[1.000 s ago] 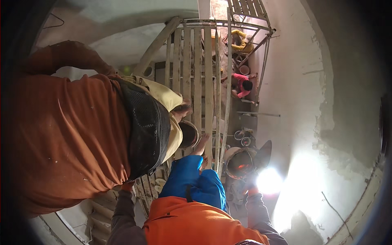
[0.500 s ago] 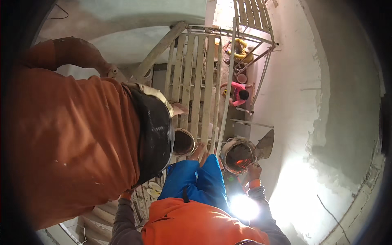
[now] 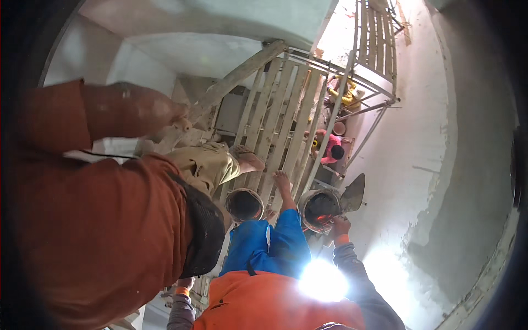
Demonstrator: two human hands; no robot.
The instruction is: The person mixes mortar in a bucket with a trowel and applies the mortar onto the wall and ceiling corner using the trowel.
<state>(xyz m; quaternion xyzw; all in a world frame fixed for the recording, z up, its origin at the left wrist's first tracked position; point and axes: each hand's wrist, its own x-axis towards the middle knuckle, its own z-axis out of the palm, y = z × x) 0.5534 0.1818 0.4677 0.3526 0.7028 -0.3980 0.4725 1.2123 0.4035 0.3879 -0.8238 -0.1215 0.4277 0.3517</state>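
My right hand point(image 3: 341, 224) is closed round the handle of a trowel point(image 3: 352, 193), beside the right rim of a bucket point(image 3: 302, 208). The trowel's broad, pointed blade points up and away, next to the bucket. Dark material with a reddish glint lies inside that bucket. Low on the left, my left hand point(image 3: 187, 282) shows only in part behind a co-worker's body point(image 3: 110, 231), and its fingers are hidden. A second bucket point(image 3: 229, 207) with dark contents stands on the slats between the co-worker's foot and my legs.
A slatted scaffold platform point(image 3: 270, 118) with gaps runs ahead under my bare feet. Beyond its right rail point(image 3: 334, 118) is a drop, with a person in pink point(image 3: 331, 147) and one in yellow point(image 3: 347, 94) below. A partly plastered wall point(image 3: 407, 170) rises on the right.
My view has shifted, and the scaffold now sits further right. One of my feet has stepped forward. The co-worker's arm and leg have moved, showing more of the second bucket. The trowel stays in my right hand.
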